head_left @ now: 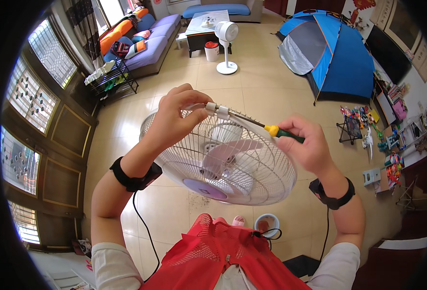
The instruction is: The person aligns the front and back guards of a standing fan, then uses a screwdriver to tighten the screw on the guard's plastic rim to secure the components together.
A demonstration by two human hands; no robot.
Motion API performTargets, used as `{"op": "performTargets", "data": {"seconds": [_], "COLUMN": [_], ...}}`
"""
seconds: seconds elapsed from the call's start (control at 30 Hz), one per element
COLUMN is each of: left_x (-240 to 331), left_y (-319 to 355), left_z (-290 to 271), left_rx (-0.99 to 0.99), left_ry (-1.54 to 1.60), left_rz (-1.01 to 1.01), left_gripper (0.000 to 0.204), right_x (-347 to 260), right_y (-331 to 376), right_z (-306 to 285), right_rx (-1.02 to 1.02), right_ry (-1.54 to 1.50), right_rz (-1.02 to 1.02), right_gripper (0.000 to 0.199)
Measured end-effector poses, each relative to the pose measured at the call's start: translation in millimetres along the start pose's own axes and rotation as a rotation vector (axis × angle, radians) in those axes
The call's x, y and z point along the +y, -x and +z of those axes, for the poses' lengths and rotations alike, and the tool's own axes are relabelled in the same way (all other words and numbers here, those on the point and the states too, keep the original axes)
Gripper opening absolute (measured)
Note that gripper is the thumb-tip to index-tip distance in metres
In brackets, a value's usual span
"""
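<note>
A large fan head (232,159) with a pale wire guard, wide blades and a purple oval centre badge (204,189) stands in front of me. At the top of its rim, my left hand (174,113) is closed, thumb and fingers pinching a small white clip (210,108). My right hand (307,145) grips a screwdriver (273,130) by its green and yellow handle. Its metal shaft runs left along the rim toward the clip. The tip is too small to make out, so I cannot tell whether it touches a screw.
Below the fan a light-blue basin (267,225) sits on the tiled floor. Ahead stand a white pedestal fan (226,43), a red-and-white bin (212,51) and a low table (208,24). A blue tent (346,63) is at the far right, a purple sofa (150,48) at the far left.
</note>
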State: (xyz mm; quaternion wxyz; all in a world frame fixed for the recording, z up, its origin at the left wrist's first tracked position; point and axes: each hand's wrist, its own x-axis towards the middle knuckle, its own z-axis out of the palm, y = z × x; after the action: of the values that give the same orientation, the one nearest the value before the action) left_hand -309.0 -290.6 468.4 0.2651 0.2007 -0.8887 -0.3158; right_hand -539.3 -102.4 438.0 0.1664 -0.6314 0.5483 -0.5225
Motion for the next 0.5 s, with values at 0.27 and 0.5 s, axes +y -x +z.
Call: {"op": "performTargets", "data": {"seconds": [0.27, 0.5], "left_x": [1, 4], "left_y": [2, 1], "left_z": [-2, -2], "left_rx": [-0.001, -0.002], "left_ry": [-0.033, -0.015], "left_rz": [0.004, 0.017], "left_gripper": [0.022, 0.022], "right_x": [-12, -7], "right_y": [-8, 6], "right_z": [-11, 5], "right_rx": [-0.138, 0.229], "right_ry": [-0.516, 0.985], "right_rz": [0.599, -0.576], "right_gripper": [0.016, 0.017]}}
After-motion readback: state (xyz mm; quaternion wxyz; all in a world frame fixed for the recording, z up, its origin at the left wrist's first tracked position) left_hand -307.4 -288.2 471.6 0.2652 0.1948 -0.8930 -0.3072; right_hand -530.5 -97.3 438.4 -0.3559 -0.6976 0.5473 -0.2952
